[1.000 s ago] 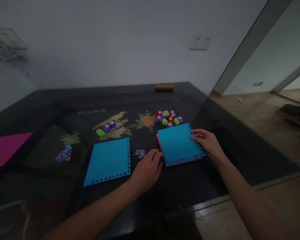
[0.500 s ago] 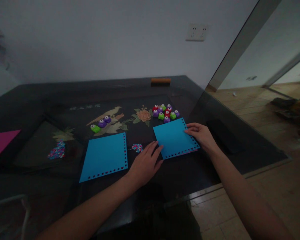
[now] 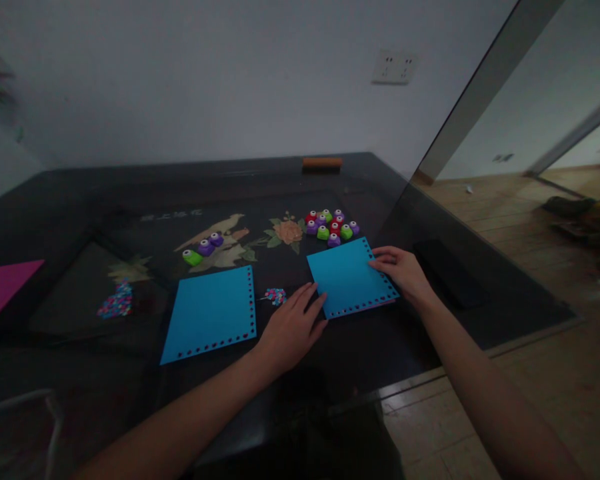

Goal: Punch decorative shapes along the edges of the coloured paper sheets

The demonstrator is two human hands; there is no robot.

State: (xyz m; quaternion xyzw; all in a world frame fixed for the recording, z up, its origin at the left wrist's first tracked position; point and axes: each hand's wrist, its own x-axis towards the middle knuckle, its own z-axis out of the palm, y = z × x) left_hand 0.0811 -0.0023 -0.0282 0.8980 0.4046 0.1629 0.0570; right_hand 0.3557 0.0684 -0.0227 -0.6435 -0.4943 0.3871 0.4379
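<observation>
Two blue paper sheets with dark-dotted borders lie on the dark glass-topped table. Fingers stretched, my left hand (image 3: 293, 327) is at the left edge of the right blue sheet (image 3: 349, 277); its fingertips touch that edge. At the sheet's dotted right edge is my right hand (image 3: 403, 270), fingers extended and resting against it. A thin pink layer peeks out under that sheet's lower right side. The left blue sheet (image 3: 211, 310) lies flat, apart from both hands. Between the sheets, near my left fingertips, is a small pile of tiny coloured pieces (image 3: 275, 296).
Several red, green and purple eye-topped pieces (image 3: 333, 227) cluster behind the right sheet. Three similar pieces (image 3: 205, 247) sit behind the left one. Further left are another coloured pile (image 3: 117, 300) and a pink sheet (image 3: 5, 287). A brown roll (image 3: 323, 163) lies by the wall.
Both hands and the sheets hold practically the same positions. The whole view has shifted very slightly.
</observation>
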